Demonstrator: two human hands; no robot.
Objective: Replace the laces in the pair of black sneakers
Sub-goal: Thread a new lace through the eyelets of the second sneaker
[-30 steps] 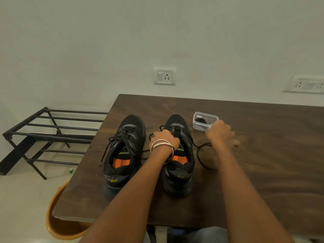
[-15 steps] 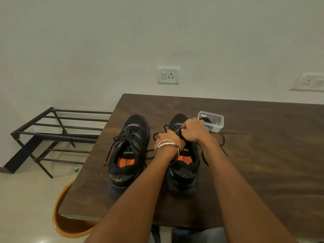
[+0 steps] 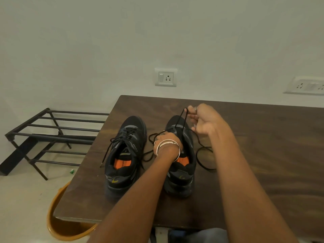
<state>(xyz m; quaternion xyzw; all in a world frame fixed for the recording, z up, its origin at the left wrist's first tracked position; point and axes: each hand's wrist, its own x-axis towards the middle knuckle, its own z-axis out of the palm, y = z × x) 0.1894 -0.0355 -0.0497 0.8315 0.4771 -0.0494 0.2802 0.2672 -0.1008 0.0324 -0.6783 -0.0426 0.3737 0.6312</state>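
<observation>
Two black sneakers with orange insoles stand side by side on the dark wooden table (image 3: 263,137). The left sneaker (image 3: 125,151) is laced, its ends hanging loose. My left hand (image 3: 167,141), with bangles at the wrist, rests on the tongue area of the right sneaker (image 3: 182,172) and holds it down. My right hand (image 3: 203,118) pinches a loop of that shoe's black lace (image 3: 182,120), pulled up taut above the toe. The rest of the lace trails in curls on the table to the right (image 3: 203,160) and left of the shoe.
A black metal rack (image 3: 52,137) stands on the floor left of the table. An orange tub (image 3: 57,216) sits under the table's near left corner. Wall sockets (image 3: 165,77) are on the wall behind. My right hand hides the small clear box.
My right hand went from beside the clear box to the right sneaker's toe, took hold of the lace and lifted a loop of it. My left hand stayed on the shoe.
</observation>
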